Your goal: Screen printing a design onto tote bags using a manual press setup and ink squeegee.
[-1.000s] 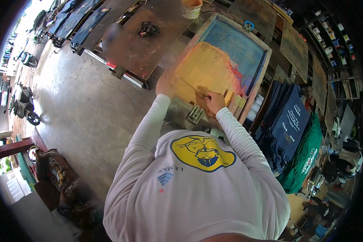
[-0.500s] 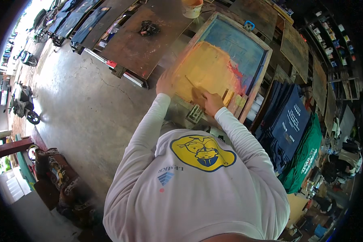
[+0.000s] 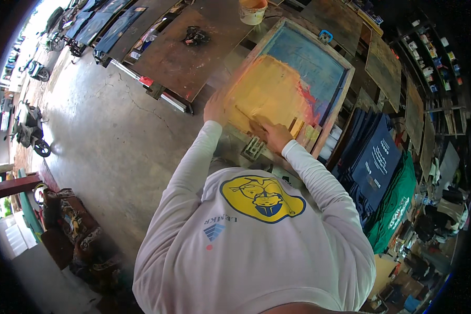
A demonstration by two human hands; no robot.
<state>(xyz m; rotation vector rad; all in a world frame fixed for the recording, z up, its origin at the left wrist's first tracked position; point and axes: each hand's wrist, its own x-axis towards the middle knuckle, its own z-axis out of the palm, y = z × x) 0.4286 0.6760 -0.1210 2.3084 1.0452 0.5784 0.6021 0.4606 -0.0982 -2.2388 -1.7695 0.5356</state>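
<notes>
A wooden-framed printing screen [image 3: 342, 83] lies in front of me. Its blue mesh is largely covered with yellow-orange ink [image 3: 272, 86], with a red streak along the right side. My left hand [image 3: 214, 109] is closed at the frame's left edge, its fingertips blurred. My right hand [image 3: 273, 133] is low over the inked mesh, fingers closed on a thin stick [image 3: 242, 111] whose far end points up-left into the ink. A wooden-handled squeegee [image 3: 304, 135] lies beside that hand in the near right corner. At the frame's near edge sits a metal hinge clamp [image 3: 253, 148].
An ink-stained bucket [image 3: 253, 12] stands beyond the screen. Left is a brown board [image 3: 165, 49] with a dark clump on it. Folded navy cloth [image 3: 374, 162] and green cloth [image 3: 395, 204] hang at right. Concrete floor [image 3: 120, 120] stretches left toward parked motorbikes [image 3: 31, 128].
My right hand and the stick have shifted slightly within the ink. My left hand stays at the frame's edge. The whole view has moved a little.
</notes>
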